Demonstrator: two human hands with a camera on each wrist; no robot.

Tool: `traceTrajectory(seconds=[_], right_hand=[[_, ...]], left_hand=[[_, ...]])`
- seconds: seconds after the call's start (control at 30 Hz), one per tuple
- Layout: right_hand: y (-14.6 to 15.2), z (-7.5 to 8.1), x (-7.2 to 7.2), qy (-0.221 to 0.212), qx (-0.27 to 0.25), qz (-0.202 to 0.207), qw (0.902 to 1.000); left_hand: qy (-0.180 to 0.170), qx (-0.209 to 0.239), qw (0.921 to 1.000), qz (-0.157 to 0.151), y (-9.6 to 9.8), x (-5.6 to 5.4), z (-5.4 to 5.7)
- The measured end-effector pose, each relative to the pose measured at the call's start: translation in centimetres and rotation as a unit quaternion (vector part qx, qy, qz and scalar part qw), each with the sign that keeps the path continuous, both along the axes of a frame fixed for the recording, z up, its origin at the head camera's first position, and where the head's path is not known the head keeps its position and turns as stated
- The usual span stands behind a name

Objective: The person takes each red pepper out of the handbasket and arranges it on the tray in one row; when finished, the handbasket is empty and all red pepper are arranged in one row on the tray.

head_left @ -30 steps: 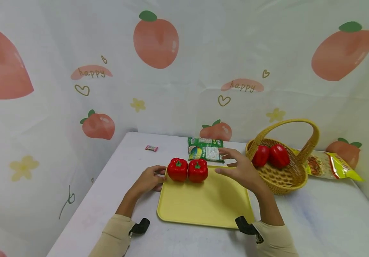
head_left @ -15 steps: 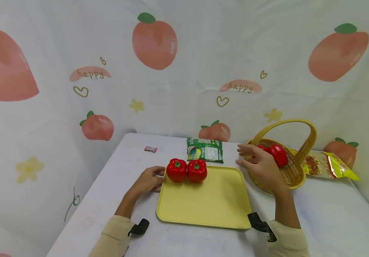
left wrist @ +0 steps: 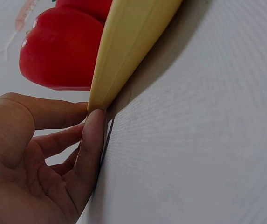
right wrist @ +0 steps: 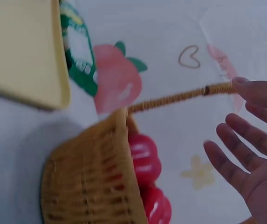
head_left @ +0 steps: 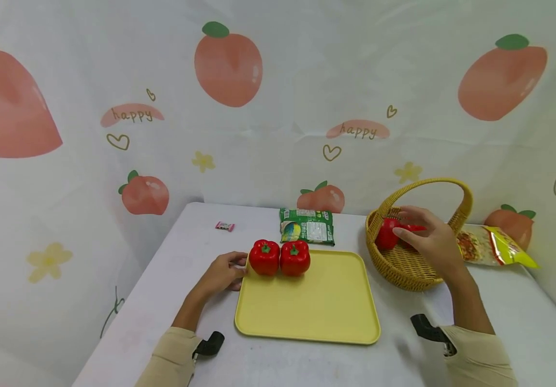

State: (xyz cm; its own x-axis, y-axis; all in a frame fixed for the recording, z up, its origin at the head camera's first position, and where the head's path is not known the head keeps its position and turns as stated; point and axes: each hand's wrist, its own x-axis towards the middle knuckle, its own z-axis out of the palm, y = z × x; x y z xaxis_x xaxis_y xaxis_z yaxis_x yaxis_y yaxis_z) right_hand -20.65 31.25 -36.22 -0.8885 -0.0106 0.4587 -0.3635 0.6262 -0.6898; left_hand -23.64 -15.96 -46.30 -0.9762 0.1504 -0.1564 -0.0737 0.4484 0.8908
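Observation:
A yellow tray (head_left: 312,309) lies on the table with two red bell peppers (head_left: 264,260) side by side at its far left corner. My left hand (head_left: 221,273) pinches the tray's left edge between thumb and finger, as the left wrist view shows beside a bell pepper (left wrist: 63,49). Over the wicker basket (head_left: 406,274) hovers my right hand (head_left: 430,242), fingers spread and holding nothing. Two more red bell peppers (right wrist: 145,158) sit in the basket; in the head view the hand partly covers one of them.
Behind the tray lie green packets (head_left: 307,226), and a small pink-wrapped sweet (head_left: 225,226) is at the back left. A yellow snack bag (head_left: 493,246) lies right of the basket. The basket's tall handle (head_left: 464,207) arches above it. A printed cloth hangs behind.
My right hand has moved right, from above the tray's far right corner to above the basket. The left hand keeps its place at the tray's edge.

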Motion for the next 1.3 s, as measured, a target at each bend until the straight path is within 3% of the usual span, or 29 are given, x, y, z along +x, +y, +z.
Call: traceTrajectory(seconds=[0.23, 0.5, 0.77, 0.97, 1.3], right_hand=[[3.1, 0.5, -1.4, -0.062, 0.042, -0.016, 0.9971], [5.7, 1.4, -3.5, -0.126, 0.078, 0.006, 0.9889], [6.8, 1.2, -5.7, -0.170, 0.113, 0.020, 0.9788], [7.1, 0.8, -7.0, -0.226, 0.125, 0.037, 0.9654], [7.5, 0.4, -7.9, -0.289, 0.158, 0.049, 0.9429]], left_hand=[[0.001, -0.006, 1.0000, 0.001, 0.0, 0.0, 0.0], [-0.001, -0.002, 1.0000, 0.001, 0.1, -0.1, 0.1], [-0.001, 0.004, 1.0000, -0.001, 0.1, 0.0, 0.0], [-0.002, 0.009, 1.0000, 0.002, 0.1, -0.1, -0.1], [-0.003, 0.003, 1.0000, 0.006, 0.3, 0.0, 0.0]])
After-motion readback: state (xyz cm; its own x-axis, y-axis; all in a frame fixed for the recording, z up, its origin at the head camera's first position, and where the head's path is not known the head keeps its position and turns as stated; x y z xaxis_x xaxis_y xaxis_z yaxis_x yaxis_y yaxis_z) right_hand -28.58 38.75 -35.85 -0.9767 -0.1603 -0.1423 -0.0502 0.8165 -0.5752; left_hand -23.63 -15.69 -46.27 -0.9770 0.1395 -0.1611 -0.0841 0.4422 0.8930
